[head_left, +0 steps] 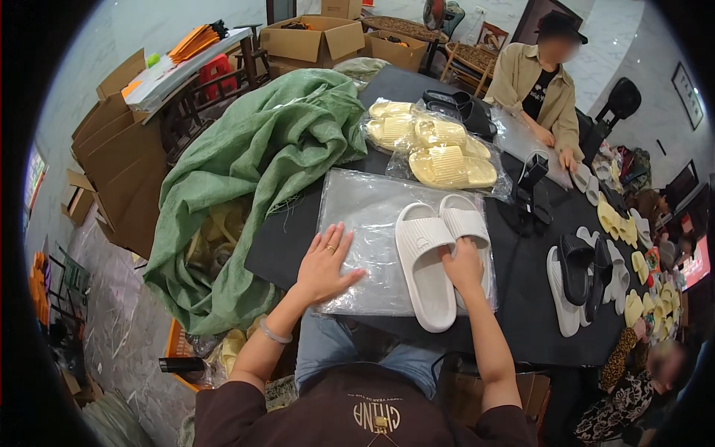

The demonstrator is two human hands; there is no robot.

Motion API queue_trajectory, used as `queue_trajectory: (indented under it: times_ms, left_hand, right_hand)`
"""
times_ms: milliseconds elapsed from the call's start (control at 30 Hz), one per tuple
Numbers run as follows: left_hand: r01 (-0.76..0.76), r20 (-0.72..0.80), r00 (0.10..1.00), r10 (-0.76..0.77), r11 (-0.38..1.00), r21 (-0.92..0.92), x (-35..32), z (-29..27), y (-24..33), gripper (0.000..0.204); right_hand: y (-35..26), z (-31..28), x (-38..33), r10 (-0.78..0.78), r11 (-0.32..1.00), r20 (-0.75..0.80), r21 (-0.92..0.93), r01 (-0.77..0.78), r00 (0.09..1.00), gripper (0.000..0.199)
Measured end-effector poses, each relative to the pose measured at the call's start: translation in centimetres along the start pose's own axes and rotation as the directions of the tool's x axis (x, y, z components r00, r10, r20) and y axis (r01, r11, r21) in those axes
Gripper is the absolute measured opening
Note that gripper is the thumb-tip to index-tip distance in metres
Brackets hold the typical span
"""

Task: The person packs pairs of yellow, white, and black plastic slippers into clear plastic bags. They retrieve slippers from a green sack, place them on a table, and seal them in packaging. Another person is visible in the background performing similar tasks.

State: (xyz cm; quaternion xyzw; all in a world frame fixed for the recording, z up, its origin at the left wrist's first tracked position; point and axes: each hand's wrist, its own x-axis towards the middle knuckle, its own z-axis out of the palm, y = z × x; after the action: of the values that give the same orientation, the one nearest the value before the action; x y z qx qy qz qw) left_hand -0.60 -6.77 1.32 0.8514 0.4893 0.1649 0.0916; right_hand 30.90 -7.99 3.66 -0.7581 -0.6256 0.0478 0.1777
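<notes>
A stack of clear plastic bags (pixel 356 200) lies on the black table in front of me. My left hand (pixel 325 262) rests flat on its left part, fingers spread, holding nothing. On the right part lies a pair of white slides, side by side with toes pointing away. The left white slide (pixel 432 292) shows whole, with a ribbed strap. My right hand (pixel 465 265) has its fingers tucked under the strap of the right white slide (pixel 465 216) and grips it. My hand and forearm cover much of that slide's footbed; the fingertips are hidden.
Bagged yellow slides (pixel 450 165) lie beyond the bags. A green woven sack (pixel 261 141) drapes over the table's left side. To the right are a black stand (pixel 532 190) and black and white slides (pixel 575 270). A co-worker (pixel 536 89) handles slides at the far right.
</notes>
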Motion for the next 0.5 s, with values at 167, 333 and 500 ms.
queue_trajectory:
  times_ms: [167, 333, 500]
  left_hand:
    - [-0.037, 0.006, 0.999, 0.037, 0.998, 0.051, -0.2, -0.4, 0.0, 0.105]
    - [-0.036, -0.003, 0.999, 0.036, 0.998, 0.05, -0.2, -0.3, 0.1, 0.112]
    - [-0.043, -0.05, 0.998, 0.045, 0.998, 0.038, -0.1, -0.4, 0.3, 0.107]
  right_hand:
    - [2.5, 0.2, 1.2, 0.097, 0.995, -0.121, 0.036, -0.093, 0.988, 0.04]
    - [1.5, -1.1, 1.9, 0.079, 0.989, -0.158, 0.135, -0.058, 0.984, 0.037]
    - [-7.4, -0.3, 1.9, -0.101, 0.946, -0.044, 0.305, 0.11, 0.994, 0.031]
